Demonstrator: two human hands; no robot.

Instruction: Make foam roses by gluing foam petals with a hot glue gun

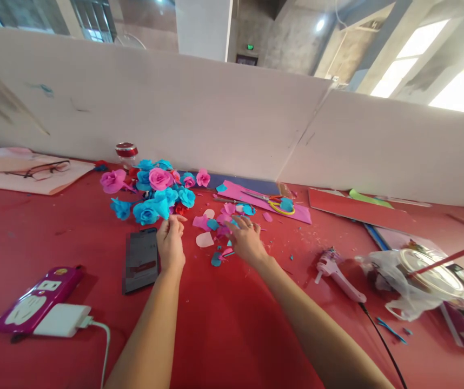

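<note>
Petal scraps [216,224], pink and blue, strewn mid-table on the red table [224,324], just in front of the paper roses [154,189] and partly under the right hand. Anything else worth listing, going left to right?

— Sure. Far left: purple power strip [37,297] with a white charger [64,320] right against it. Further back, glasses [41,170] lying on some pale sheets [59,182]. Then a dark phone [140,259], flat, just left of the left wrist. Behind the roses, a little jar [126,152] with a red lid.

— And the hands?

— Left hand [170,243] narrow, fingertips pinched together right at the edge of a blue rose [146,212]. Maybe something tiny between them, can't tell. Right hand [248,240] wide, fingers spread, palm down on the scraps, touching several.

— Right of that?

— Scissors [270,202] with yellow handles on a pink sheet [297,212], near the white divider [216,119]. Then a pink-and-white glue gun [335,270] lying on its side, black cord trailing toward the near edge. Past it, a clear plastic bag [378,270] bunched around a round lidded tub [430,281], red stick [438,263] across the top. All well apart from both hands.
</note>
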